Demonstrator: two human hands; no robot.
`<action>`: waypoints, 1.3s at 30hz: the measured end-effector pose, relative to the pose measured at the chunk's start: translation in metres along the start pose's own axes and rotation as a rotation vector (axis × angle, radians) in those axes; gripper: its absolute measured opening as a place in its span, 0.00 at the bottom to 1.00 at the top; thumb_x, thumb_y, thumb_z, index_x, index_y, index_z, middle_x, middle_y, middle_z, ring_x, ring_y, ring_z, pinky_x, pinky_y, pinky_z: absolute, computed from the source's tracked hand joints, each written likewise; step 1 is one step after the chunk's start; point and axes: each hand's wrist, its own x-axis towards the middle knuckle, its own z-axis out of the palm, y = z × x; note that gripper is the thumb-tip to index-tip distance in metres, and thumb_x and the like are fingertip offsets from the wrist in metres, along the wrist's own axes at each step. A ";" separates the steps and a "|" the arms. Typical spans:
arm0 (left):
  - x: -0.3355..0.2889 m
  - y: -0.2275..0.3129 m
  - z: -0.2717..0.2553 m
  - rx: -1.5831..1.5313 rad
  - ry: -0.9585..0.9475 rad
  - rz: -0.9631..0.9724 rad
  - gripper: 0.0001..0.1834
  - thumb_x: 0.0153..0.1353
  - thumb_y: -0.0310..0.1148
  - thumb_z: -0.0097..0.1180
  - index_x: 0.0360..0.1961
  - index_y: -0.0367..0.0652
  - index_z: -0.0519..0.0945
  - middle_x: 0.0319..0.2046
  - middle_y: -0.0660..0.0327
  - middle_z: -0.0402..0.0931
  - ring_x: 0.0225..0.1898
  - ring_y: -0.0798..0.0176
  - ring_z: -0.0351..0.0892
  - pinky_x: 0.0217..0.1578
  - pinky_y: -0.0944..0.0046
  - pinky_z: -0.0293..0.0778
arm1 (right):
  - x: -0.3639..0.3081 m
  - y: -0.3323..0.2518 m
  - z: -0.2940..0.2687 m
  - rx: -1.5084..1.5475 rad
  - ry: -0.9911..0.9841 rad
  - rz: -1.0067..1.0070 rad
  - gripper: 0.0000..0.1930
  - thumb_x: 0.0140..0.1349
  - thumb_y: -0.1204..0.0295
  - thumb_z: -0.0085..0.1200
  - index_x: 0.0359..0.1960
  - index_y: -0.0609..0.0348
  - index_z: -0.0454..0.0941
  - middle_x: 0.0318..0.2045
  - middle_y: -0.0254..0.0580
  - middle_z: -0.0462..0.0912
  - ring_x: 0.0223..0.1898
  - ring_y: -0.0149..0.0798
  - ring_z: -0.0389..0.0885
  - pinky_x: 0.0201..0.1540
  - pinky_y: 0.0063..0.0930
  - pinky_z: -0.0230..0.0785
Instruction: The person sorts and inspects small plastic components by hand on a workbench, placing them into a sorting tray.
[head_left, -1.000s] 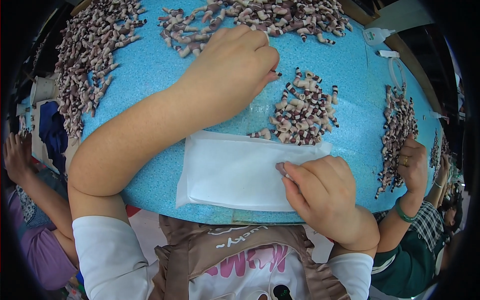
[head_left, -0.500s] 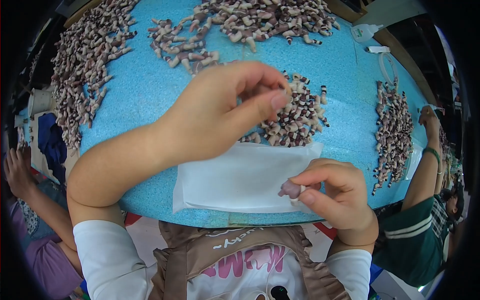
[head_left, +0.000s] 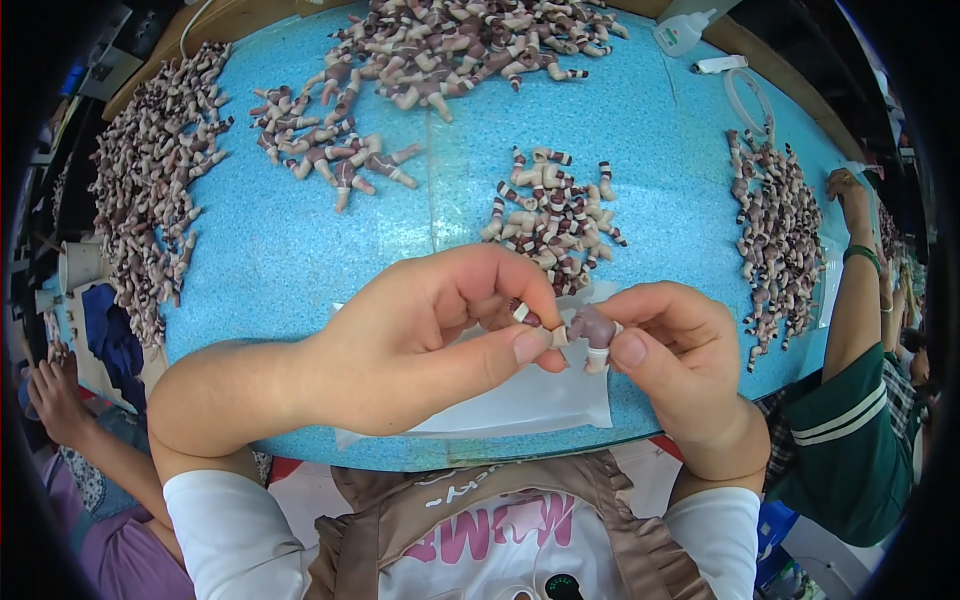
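My left hand point(head_left: 390, 345) pinches a small doll limb point(head_left: 524, 313), cream with a dark banded end, between thumb and fingertips. In my right hand point(head_left: 690, 355) is a little purple doll body point(head_left: 594, 328) with cream legs, gripped by thumb and forefinger. The limb's cream end meets the body or lies right beside it; I cannot tell whether they are joined. Beneath both hands lies a white padded sheet point(head_left: 540, 405), partly covered by them. Just beyond is a heap of loose limbs point(head_left: 560, 215) in cream and dark maroon.
Larger piles of doll bodies point(head_left: 450, 50) lie at the back and in a long heap point(head_left: 150, 170) at left. Another heap point(head_left: 780, 230) is at right, near a co-worker's arm point(head_left: 855, 220). A white squeeze bottle point(head_left: 682, 33) stands at the back right of the blue table point(head_left: 680, 190).
My left hand has come down from the limb heap with a limb in its fingers. My right hand has raised the doll body slightly, and the two pieces are now together.
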 end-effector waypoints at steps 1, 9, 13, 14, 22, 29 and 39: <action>-0.001 0.000 0.000 0.008 0.006 -0.011 0.09 0.65 0.24 0.50 0.46 0.34 0.69 0.40 0.57 0.75 0.45 0.64 0.78 0.48 0.65 0.72 | 0.000 0.000 0.001 -0.020 0.009 0.012 0.12 0.63 0.77 0.54 0.46 0.70 0.76 0.40 0.43 0.83 0.41 0.30 0.80 0.45 0.25 0.73; -0.001 0.002 0.000 0.197 0.045 0.023 0.10 0.66 0.26 0.51 0.46 0.34 0.69 0.40 0.57 0.74 0.44 0.65 0.77 0.47 0.65 0.72 | 0.003 0.007 -0.004 -0.488 0.019 -0.209 0.11 0.54 0.80 0.60 0.40 0.67 0.79 0.33 0.41 0.84 0.27 0.27 0.77 0.29 0.21 0.69; -0.003 0.006 0.000 0.419 0.085 -0.015 0.10 0.65 0.26 0.52 0.45 0.33 0.71 0.40 0.57 0.74 0.43 0.66 0.77 0.46 0.65 0.72 | 0.006 0.011 0.002 -0.731 0.050 -0.453 0.12 0.50 0.82 0.62 0.38 0.65 0.79 0.31 0.44 0.84 0.24 0.32 0.78 0.25 0.22 0.70; -0.003 0.006 0.000 0.470 0.090 -0.010 0.10 0.65 0.26 0.52 0.45 0.32 0.71 0.40 0.57 0.74 0.42 0.66 0.77 0.45 0.66 0.72 | 0.006 0.011 0.002 -0.745 0.067 -0.468 0.12 0.49 0.82 0.63 0.37 0.65 0.79 0.31 0.44 0.83 0.24 0.33 0.78 0.25 0.23 0.70; -0.004 0.005 -0.001 0.546 0.071 0.064 0.12 0.65 0.26 0.53 0.46 0.31 0.71 0.40 0.55 0.75 0.40 0.66 0.77 0.45 0.66 0.72 | 0.006 0.017 0.000 -0.614 0.023 -0.416 0.11 0.51 0.81 0.62 0.38 0.66 0.79 0.31 0.45 0.83 0.25 0.32 0.79 0.26 0.22 0.70; -0.004 -0.003 0.006 0.446 0.213 0.195 0.10 0.66 0.29 0.51 0.43 0.32 0.71 0.35 0.55 0.74 0.37 0.63 0.75 0.41 0.64 0.71 | 0.008 0.022 -0.001 -0.510 0.045 -0.451 0.11 0.54 0.79 0.61 0.40 0.66 0.79 0.32 0.45 0.83 0.26 0.32 0.80 0.28 0.23 0.72; 0.004 -0.009 0.001 1.184 0.056 0.584 0.08 0.54 0.26 0.58 0.28 0.33 0.71 0.26 0.51 0.69 0.28 0.47 0.69 0.33 0.52 0.68 | 0.006 0.010 0.004 -0.682 -0.107 -0.396 0.09 0.60 0.75 0.56 0.40 0.68 0.78 0.30 0.47 0.80 0.29 0.43 0.78 0.31 0.30 0.70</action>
